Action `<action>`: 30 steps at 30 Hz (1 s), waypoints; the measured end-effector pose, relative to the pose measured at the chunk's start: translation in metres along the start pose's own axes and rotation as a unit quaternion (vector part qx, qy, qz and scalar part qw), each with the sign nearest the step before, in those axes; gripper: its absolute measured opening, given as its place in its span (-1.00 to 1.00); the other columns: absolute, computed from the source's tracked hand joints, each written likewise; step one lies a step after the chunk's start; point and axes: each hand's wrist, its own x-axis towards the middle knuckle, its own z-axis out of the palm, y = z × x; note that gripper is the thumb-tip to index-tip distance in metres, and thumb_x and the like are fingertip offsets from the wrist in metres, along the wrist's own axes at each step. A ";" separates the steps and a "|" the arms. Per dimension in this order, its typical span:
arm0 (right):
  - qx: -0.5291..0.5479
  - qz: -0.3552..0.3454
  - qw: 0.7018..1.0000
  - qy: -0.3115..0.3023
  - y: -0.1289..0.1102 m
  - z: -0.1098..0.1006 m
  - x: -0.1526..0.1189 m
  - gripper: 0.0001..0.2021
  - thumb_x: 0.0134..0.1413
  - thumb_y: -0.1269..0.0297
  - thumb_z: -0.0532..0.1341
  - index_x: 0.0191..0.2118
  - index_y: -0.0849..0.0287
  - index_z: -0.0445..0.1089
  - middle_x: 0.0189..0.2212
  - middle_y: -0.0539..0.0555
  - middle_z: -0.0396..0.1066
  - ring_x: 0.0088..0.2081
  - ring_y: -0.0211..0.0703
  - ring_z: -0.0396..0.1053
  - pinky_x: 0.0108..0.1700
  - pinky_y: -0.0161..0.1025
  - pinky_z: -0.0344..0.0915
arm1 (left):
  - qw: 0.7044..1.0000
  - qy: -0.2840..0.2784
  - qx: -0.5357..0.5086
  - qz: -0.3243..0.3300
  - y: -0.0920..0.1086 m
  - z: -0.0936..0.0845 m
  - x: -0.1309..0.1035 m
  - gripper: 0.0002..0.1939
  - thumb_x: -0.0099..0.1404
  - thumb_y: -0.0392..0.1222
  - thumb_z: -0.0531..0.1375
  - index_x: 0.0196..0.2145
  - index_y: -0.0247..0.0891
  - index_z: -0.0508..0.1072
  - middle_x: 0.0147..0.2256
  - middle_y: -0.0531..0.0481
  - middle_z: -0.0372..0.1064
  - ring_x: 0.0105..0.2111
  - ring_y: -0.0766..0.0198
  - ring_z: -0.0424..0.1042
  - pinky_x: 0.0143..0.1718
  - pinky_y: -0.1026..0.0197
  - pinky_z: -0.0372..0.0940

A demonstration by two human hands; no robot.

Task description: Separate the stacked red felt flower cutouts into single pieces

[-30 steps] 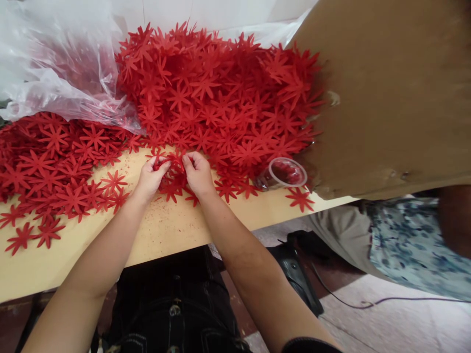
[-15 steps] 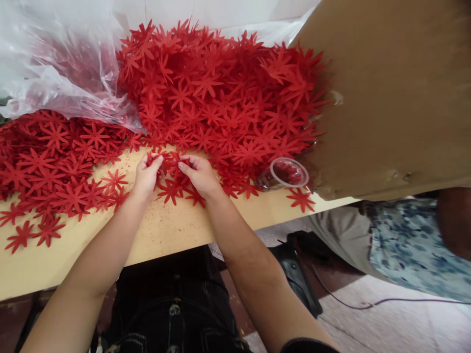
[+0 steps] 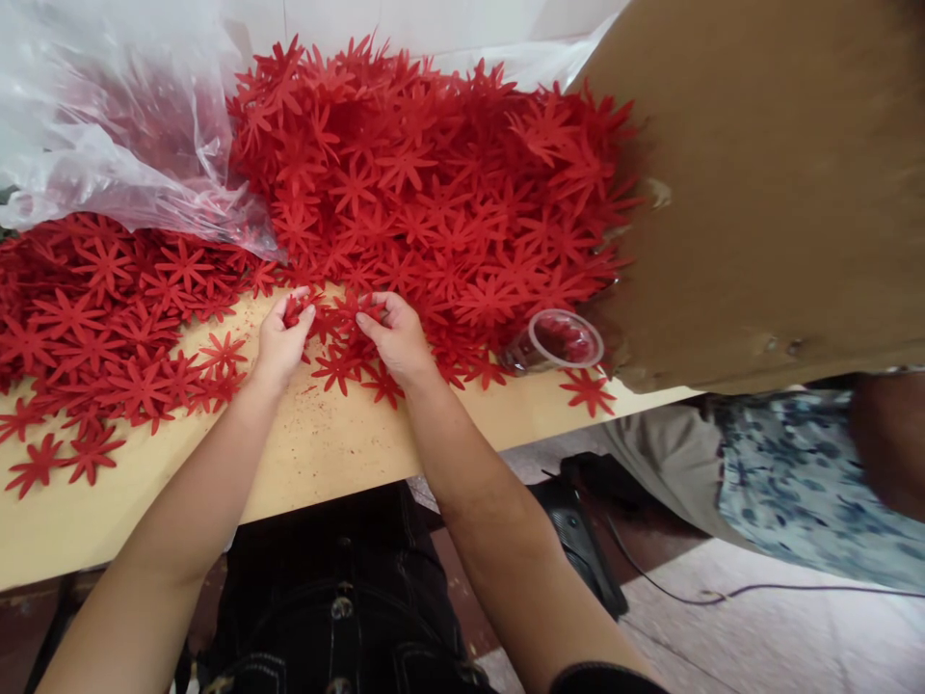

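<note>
My left hand [image 3: 284, 337] is closed on a red flower cutout [image 3: 295, 306], its petals showing between thumb and fingers. A short way to the right, my right hand [image 3: 396, 333] pinches another red flower cutout [image 3: 370, 310]. Between and just below the hands lie loose red flower cutouts [image 3: 336, 368] on the pale wooden table [image 3: 325, 453]. A large heap of the same cutouts [image 3: 419, 193] rises right behind my hands, and a flatter pile [image 3: 93, 328] spreads out to the left.
A clear plastic cup [image 3: 566, 339] with red pieces in it leans by the heap's right end. A big cardboard sheet [image 3: 758, 212] stands on the right, and a person's patterned clothing [image 3: 795, 472] shows below it. Clear plastic bag [image 3: 145, 145] covers the back left.
My hands have moved slightly apart, the left a little leftward and the right a little rightward. The piles and cup stay put apart from a small camera shift.
</note>
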 end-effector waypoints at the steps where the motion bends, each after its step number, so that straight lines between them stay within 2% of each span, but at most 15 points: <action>1: 0.003 0.001 1.000 0.004 0.000 0.000 0.000 -0.82 -0.14 0.35 0.19 -0.34 0.12 0.19 -0.53 -0.10 0.22 -0.50 -0.34 0.18 -0.39 -0.32 0.17 | 1.000 0.006 0.006 0.007 -0.002 0.000 0.001 -0.70 0.07 -0.24 0.20 -0.18 -0.25 0.42 -0.18 -0.04 0.41 -0.15 0.30 0.37 -0.02 0.20 0.22; 6: -0.025 -0.008 0.998 0.051 0.001 -0.001 0.004 -0.79 -0.12 0.25 0.21 -0.43 0.10 0.10 -0.62 -0.14 0.11 -0.57 -0.36 0.12 -0.47 -0.32 0.12 | 0.996 0.026 0.056 0.067 -0.007 -0.004 0.003 -0.64 0.11 -0.25 0.18 -0.09 -0.18 0.40 -0.02 -0.06 0.32 0.03 0.24 0.25 0.15 0.11 0.06; 9: -0.024 -0.003 0.996 0.087 0.002 -0.001 0.005 -0.75 -0.11 0.17 0.22 -0.46 0.10 0.09 -0.64 -0.15 0.08 -0.60 -0.37 0.08 -0.49 -0.31 0.11 | 0.984 0.038 0.111 0.134 -0.002 -0.005 0.000 -0.67 0.11 -0.26 0.18 -0.12 -0.17 0.43 -0.06 -0.04 0.30 0.02 0.25 0.24 0.17 0.12 0.02; 12: -0.004 0.009 0.994 0.110 -0.001 -0.001 0.006 -0.71 -0.10 0.10 0.23 -0.49 0.10 0.09 -0.66 -0.14 0.07 -0.61 -0.37 0.08 -0.50 -0.31 0.11 | 0.973 0.014 0.141 0.185 0.006 -0.001 -0.006 -0.75 0.13 -0.23 0.17 -0.19 -0.22 0.46 -0.13 -0.07 0.30 -0.05 0.26 0.27 0.12 0.16 0.09; 14: 0.004 0.003 0.993 0.117 -0.002 0.000 0.006 -0.68 -0.11 0.05 0.24 -0.49 0.10 0.09 -0.67 -0.14 0.08 -0.62 -0.37 0.08 -0.52 -0.32 0.09 | 0.969 -0.005 0.148 0.197 0.009 0.002 -0.010 -0.80 0.15 -0.20 0.16 -0.26 -0.25 0.48 -0.19 -0.08 0.32 -0.10 0.26 0.30 0.06 0.18 0.14; 16: 0.007 -0.010 0.993 0.117 -0.003 0.001 0.006 -0.64 -0.12 -0.03 0.23 -0.49 0.10 0.09 -0.68 -0.15 0.08 -0.64 -0.39 0.05 -0.55 -0.34 0.04 | 0.974 -0.028 0.136 0.181 0.010 0.006 -0.013 -0.82 0.16 -0.14 0.16 -0.31 -0.26 0.48 -0.26 -0.07 0.34 -0.18 0.29 0.32 -0.02 0.21 0.19; 18: 0.007 -0.024 0.994 0.110 -0.002 0.002 0.005 -0.59 -0.14 -0.11 0.21 -0.50 0.10 0.08 -0.70 -0.17 0.04 -0.66 -0.41 0.00 -0.57 -0.34 -0.01 | 0.984 -0.067 0.095 0.136 0.009 0.010 -0.014 -0.78 0.14 -0.06 0.18 -0.35 -0.27 0.46 -0.34 -0.03 0.36 -0.28 0.32 0.33 -0.12 0.24 0.23; 22: -0.023 -0.068 0.991 0.108 0.000 0.006 0.003 -0.57 -0.14 -0.17 0.16 -0.51 0.13 0.12 -0.67 -0.16 0.07 -0.62 -0.41 0.01 -0.53 -0.34 0.01 | 0.989 -0.143 -0.009 0.026 0.010 0.018 -0.018 -0.62 -0.08 0.05 0.31 -0.43 -0.31 0.42 -0.46 0.04 0.37 -0.43 0.39 0.32 -0.30 0.30 0.26; 25: -0.058 -0.114 0.986 0.110 -0.002 0.011 -0.001 -0.62 -0.05 -0.10 0.12 -0.50 0.14 0.15 -0.62 -0.13 0.13 -0.55 -0.40 0.09 -0.45 -0.34 0.07 | 0.989 -0.137 -0.054 -0.011 0.012 0.022 -0.019 -0.61 -0.17 0.02 0.35 -0.48 -0.31 0.40 -0.50 0.08 0.36 -0.47 0.43 0.30 -0.35 0.34 0.24; 30: -0.121 -0.140 0.981 0.057 -0.004 0.015 -0.007 -0.75 0.05 0.08 0.09 -0.47 0.15 0.18 -0.61 -0.12 0.14 -0.55 -0.37 0.10 -0.44 -0.32 0.06 | 0.990 -0.082 -0.109 -0.034 0.008 0.023 -0.018 -0.75 -0.09 -0.09 0.32 -0.51 -0.29 0.39 -0.53 0.13 0.33 -0.52 0.50 0.26 -0.40 0.39 0.21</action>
